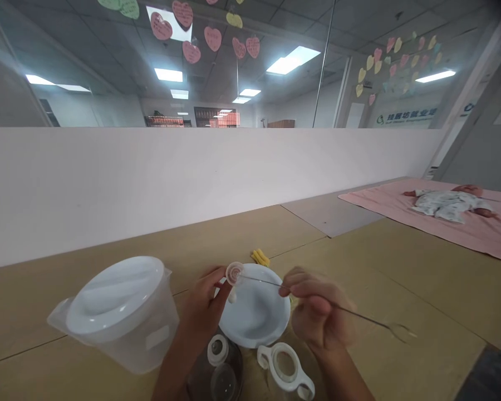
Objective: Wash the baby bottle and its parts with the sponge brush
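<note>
My left hand (206, 303) pinches a clear round bottle nipple (234, 273) by its edge, with its open side turned toward me. Between the thumb and fingers of my right hand (319, 306) is a thin wire brush (371, 319), whose looped end points to the lower right. The wire's far end reaches into the nipple; its bristles cannot be made out. Below both hands lies a white bowl (261, 312). A small white piece (232, 296) shows near my left fingers. Nearer to me is a white two-handled bottle part (284, 365).
A lidded translucent pitcher (121, 317) stands left. A dark see-through container (215, 373), with a white ring on it, is at the bottom. Behind the bowl lies a yellow object (260, 257). A baby doll (446, 205) lies on a pink cloth (376, 200) at far right.
</note>
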